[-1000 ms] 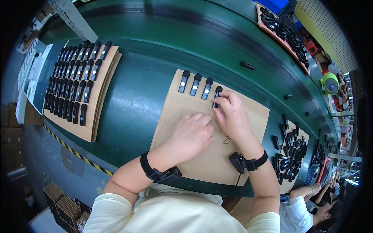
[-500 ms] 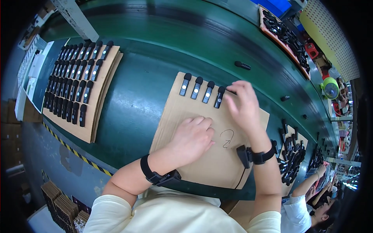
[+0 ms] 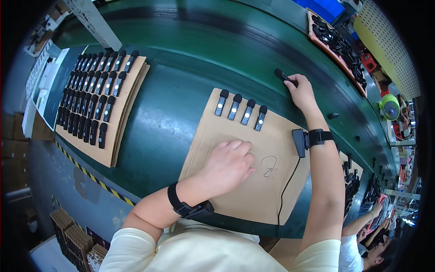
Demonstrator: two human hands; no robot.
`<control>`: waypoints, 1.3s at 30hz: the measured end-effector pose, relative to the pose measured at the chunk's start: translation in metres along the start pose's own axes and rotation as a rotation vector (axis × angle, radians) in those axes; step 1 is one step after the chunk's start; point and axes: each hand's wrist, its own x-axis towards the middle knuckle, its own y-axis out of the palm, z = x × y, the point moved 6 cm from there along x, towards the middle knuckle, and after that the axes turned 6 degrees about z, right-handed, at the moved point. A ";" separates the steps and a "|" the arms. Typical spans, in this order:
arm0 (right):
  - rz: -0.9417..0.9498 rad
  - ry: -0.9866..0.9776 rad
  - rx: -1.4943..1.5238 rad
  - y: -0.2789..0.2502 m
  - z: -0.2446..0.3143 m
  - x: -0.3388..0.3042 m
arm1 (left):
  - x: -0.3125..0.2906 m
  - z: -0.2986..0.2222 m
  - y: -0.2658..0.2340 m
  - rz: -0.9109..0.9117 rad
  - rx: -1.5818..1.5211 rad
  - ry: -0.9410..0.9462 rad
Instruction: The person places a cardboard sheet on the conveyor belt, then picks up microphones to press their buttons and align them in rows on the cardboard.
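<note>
Several small black clip-on microphones with foam tips [image 3: 234, 109] lie in a row along the far edge of a cardboard sheet [image 3: 235, 199]. Beyond that sheet's far right corner, my right hand [image 3: 301, 90] pinches another such microphone [image 3: 280, 74] at its body end, on the green belt. The foam tip points away to the left. My left hand [image 3: 228, 167] rests on the middle of the cardboard with its fingers curled in. Its fingertips and palm are largely hidden, and nothing shows in it.
At left, stacked cardboard [image 3: 115, 122] carries rows of microphones. Loose ones lie on the belt [image 3: 333, 115] and in a pile [image 3: 350, 181] to the right. A tray of black parts [image 3: 337, 50] sits at the far right. A co-worker [image 3: 355, 249] is at lower right.
My right hand has moved away from the row, out to the far right, and has taken hold of the microphone on the belt. My left hand has stayed on the cardboard.
</note>
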 end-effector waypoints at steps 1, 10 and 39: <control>0.062 0.040 0.158 -0.004 0.004 -0.004 | -0.001 0.000 0.000 0.004 0.002 -0.002; 0.113 0.208 1.701 -0.023 0.066 -0.161 | 0.000 0.001 -0.001 0.011 0.015 -0.026; -0.211 -0.243 0.901 -0.038 0.100 -0.251 | 0.003 -0.014 -0.018 -0.194 -0.423 0.241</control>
